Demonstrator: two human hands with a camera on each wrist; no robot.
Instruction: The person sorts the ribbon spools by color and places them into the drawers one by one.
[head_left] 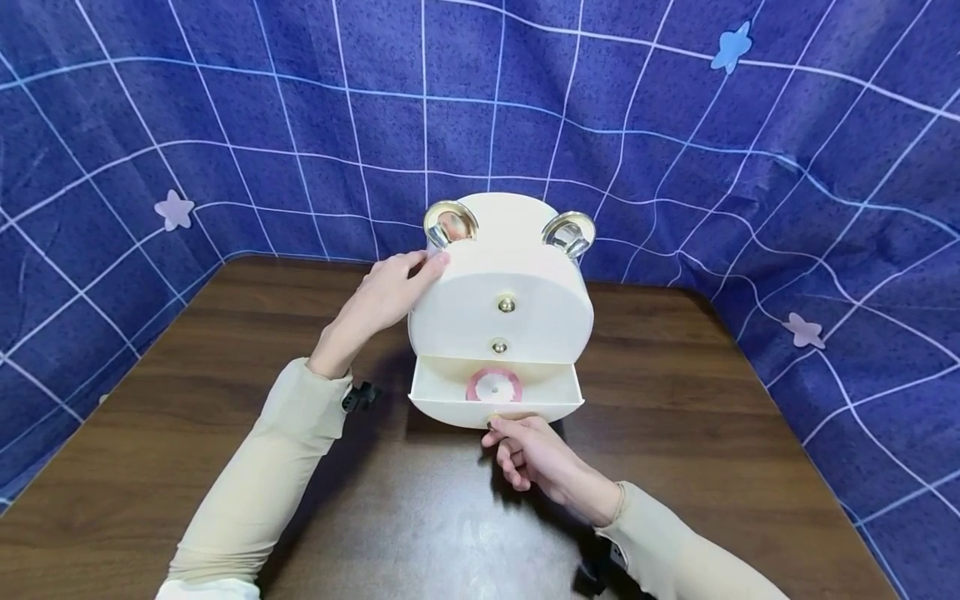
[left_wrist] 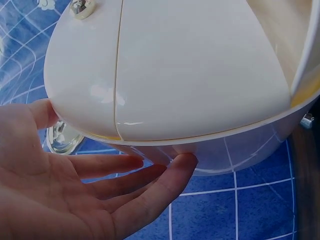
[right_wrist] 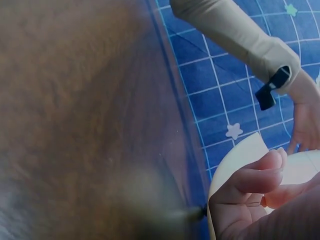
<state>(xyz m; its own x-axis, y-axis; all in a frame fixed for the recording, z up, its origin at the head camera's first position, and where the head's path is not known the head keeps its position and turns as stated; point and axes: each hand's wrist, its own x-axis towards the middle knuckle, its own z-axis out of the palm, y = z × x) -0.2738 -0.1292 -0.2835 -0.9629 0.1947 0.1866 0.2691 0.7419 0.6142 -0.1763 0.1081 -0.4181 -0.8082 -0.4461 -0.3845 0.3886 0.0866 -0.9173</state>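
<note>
A white rounded drawer box [head_left: 501,292] with gold knobs and two shiny ear-shaped pieces stands on the table. Its bottom drawer [head_left: 442,392] is pulled out, and inside lies a pink ring-shaped roll with a white centre [head_left: 495,386]. Thumb and fingertips of my right hand [head_left: 536,454] pinch the small knob [head_left: 492,422] on that drawer's front. My left hand [head_left: 386,292] rests against the upper left side of the box. In the left wrist view its fingers [left_wrist: 155,192] lie fairly straight along the side wall, thumb at the front edge.
The brown wooden table [head_left: 660,433] extends around the box on both sides. Behind it hangs a blue cloth with white grid lines [head_left: 315,125] and star shapes [head_left: 174,210]. One shiny ear piece [head_left: 570,233] sticks out at the box's upper right.
</note>
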